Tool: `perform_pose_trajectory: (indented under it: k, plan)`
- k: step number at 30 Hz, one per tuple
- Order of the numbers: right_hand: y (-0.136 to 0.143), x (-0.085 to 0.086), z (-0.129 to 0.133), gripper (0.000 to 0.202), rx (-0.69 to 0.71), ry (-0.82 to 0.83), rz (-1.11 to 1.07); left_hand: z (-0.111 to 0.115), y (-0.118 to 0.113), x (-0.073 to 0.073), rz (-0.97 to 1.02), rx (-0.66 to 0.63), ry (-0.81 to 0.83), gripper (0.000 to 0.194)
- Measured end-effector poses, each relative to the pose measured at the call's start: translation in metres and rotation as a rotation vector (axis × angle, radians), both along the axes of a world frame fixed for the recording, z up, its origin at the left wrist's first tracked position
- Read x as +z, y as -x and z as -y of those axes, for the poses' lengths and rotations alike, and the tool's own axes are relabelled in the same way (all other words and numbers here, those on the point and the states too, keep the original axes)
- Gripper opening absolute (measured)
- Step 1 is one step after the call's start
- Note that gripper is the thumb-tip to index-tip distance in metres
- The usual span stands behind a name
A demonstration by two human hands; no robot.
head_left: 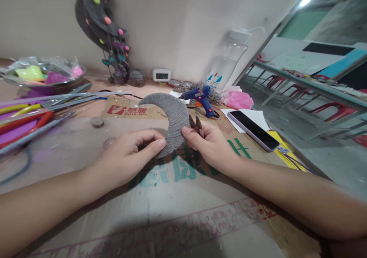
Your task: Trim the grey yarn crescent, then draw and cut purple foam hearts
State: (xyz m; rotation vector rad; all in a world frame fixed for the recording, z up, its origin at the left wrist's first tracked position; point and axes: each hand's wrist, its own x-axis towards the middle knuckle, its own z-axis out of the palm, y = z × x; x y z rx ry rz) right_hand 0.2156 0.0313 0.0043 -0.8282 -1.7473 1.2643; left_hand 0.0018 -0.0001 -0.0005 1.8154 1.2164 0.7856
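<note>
The left hand's (134,149) fingers close in a narrow pinch on the lower part of a grey crescent (177,122), the thumb lying along its inner edge. The right hand's (210,141) thumb presses the outer edge, while its curled fingers also hold dark snips (196,123), two pointed blades slightly parted; their handles are mostly hidden, so the exact grip is hard to judge. The crescent, flat and wrapped in closely laid, ribbed yarn, is held above printed cardboard (200,195) on the counter (96,80), its upper tip pointing left, near a blue plastic glue gun (200,96)
</note>
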Motion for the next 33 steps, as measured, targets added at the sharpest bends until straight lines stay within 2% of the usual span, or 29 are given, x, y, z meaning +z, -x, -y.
perform_pose_trajectory:
  k: [4,9,16,27,33]
  plan:
    - [-0.0007,-0.0009,0.0000,0.043,-0.018,0.004,0.020,0.0012,-0.0006,0.0015,0.019,0.035,-0.002,0.040]
    - [-0.0011,-0.0013,0.0008,0.042,-0.022,0.007,0.012,0.0012,-0.0001,-0.0037,-0.083,0.104,0.045,0.032]
    - [-0.0005,-0.0013,0.0005,0.048,-0.013,0.053,0.004,0.0026,-0.0008,-0.0032,-0.009,0.050,0.006,0.022]
    - [-0.0014,-0.0018,-0.0013,0.049,-0.034,0.055,0.029,0.0043,-0.0033,0.0022,0.077,-0.016,0.003,0.016]
    - [-0.0015,-0.0031,-0.0024,0.043,-0.024,0.034,-0.014,0.0044,-0.0023,0.0011,0.041,0.021,-0.037,0.016]
